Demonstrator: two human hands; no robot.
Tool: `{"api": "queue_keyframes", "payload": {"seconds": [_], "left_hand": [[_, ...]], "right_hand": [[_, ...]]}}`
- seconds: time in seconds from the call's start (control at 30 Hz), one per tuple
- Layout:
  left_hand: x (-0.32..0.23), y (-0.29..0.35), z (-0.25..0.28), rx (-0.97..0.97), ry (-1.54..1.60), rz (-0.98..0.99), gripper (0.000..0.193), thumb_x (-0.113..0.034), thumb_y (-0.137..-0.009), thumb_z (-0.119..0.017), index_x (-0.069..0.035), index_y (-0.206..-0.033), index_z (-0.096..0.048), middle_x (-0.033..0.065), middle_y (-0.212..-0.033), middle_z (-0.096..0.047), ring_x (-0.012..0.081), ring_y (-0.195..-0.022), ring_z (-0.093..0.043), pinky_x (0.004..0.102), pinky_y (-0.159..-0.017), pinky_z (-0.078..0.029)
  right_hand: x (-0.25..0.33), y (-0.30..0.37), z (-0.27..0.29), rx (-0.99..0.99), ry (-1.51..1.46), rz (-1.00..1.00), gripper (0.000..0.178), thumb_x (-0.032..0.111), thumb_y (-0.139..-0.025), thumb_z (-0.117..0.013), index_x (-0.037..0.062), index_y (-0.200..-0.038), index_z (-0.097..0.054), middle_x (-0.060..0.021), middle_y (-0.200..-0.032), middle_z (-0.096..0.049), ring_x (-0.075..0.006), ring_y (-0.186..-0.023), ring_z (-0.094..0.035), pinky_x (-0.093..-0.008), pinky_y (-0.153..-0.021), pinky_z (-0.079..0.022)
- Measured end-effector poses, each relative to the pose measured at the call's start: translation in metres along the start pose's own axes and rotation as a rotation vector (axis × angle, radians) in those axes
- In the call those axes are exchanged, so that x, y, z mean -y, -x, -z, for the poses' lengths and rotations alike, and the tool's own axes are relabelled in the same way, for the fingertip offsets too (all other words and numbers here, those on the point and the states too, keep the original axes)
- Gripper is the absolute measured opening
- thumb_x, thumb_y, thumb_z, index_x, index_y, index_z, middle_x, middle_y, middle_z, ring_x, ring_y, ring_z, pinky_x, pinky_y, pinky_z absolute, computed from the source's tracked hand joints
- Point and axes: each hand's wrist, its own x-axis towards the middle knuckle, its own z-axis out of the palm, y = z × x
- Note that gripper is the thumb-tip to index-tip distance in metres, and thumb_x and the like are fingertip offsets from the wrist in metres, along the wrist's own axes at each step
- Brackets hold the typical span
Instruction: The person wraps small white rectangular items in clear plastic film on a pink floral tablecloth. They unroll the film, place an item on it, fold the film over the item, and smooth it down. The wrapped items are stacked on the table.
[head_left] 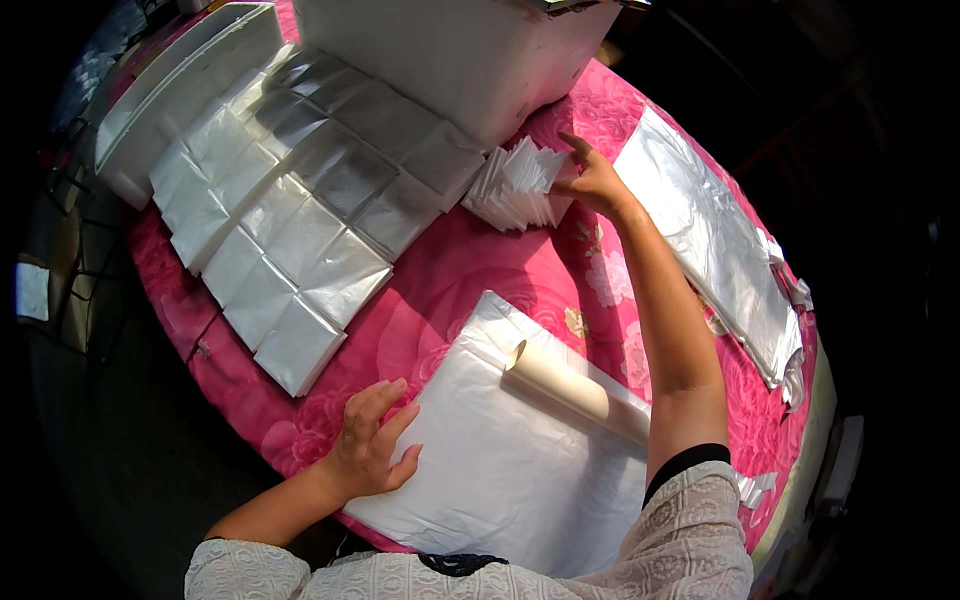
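My left hand (372, 440) is held over the left edge of a stack of flat white plastic bags or sheets (470, 470), fingers apart and nothing in them. A pale cardboard-like tube (570, 390) lies across that stack. Farther off, my right hand (597, 183) reaches to the right side of a fanned pile of small white cards or folded papers (518, 185). Its upper finger stretches out apart from the lower ones, which touch the pile; the fingertips are partly lost among the white pieces. Left of the pile lie rows of folded, clear-wrapped white packets (300, 230).
A large white box (450, 70) stands at the back, and a white bin (190, 100) at the far left. More flat plastic bags (710, 240) lie along the right edge. A pink floral cloth (420, 310) covers the rounded table.
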Motion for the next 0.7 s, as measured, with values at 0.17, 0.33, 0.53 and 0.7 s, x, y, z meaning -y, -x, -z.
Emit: {"api": "queue_keyframes", "payload": {"seconds": [0.17, 0.33, 0.53, 0.7], "left_hand": [[-0.003, -0.004, 0.002, -0.006, -0.016, 0.009, 0.059, -0.010, -0.067, -0.068, -0.001, -0.120, -0.046, 0.0192, -0.129, -0.037, 0.0353, -0.117, -0.037, 0.0425, -0.095, -0.037], [-0.004, -0.004, 0.002, -0.007, -0.014, 0.006, 0.057, -0.010, -0.067, -0.066, -0.001, -0.120, -0.046, 0.0200, -0.130, -0.036, 0.0361, -0.117, -0.036, 0.0431, -0.096, -0.036], [-0.003, -0.006, 0.002, -0.030, -0.019, 0.049, 0.062, -0.011, -0.068, -0.066, 0.000, -0.123, -0.042, 0.0219, -0.134, -0.033, 0.0383, -0.119, -0.034, 0.0468, -0.100, -0.029], [-0.033, -0.015, 0.010, -0.015, 0.117, 0.112, 0.078, -0.019, -0.070, -0.071, -0.001, -0.134, -0.028, 0.0235, -0.139, -0.027, 0.0377, -0.126, -0.030, 0.0451, -0.102, -0.028]], "right_hand": [[-0.008, 0.007, -0.001, -0.042, -0.042, 0.034, 0.065, 0.009, -0.061, -0.076, -0.0046, -0.118, -0.049, -0.0159, -0.103, -0.062, -0.0211, -0.096, -0.060, -0.0292, -0.084, -0.048], [-0.010, 0.023, 0.003, 0.019, -0.357, -0.036, 0.035, -0.001, -0.070, -0.068, -0.0025, -0.103, -0.057, -0.0082, -0.090, -0.064, -0.0145, -0.081, -0.062, -0.0253, -0.075, -0.051], [0.038, 0.081, 0.005, 0.069, -0.475, 0.019, 0.019, -0.003, -0.071, -0.068, 0.0018, -0.086, -0.057, -0.0031, -0.084, -0.063, -0.0100, -0.080, -0.059, -0.0241, -0.074, -0.050], [0.096, 0.195, -0.035, 0.169, -0.493, 0.057, 0.023, 0.003, -0.069, -0.075, 0.0055, -0.081, -0.056, 0.0023, -0.078, -0.058, -0.0054, -0.077, -0.054, -0.0238, -0.070, -0.045]]}}
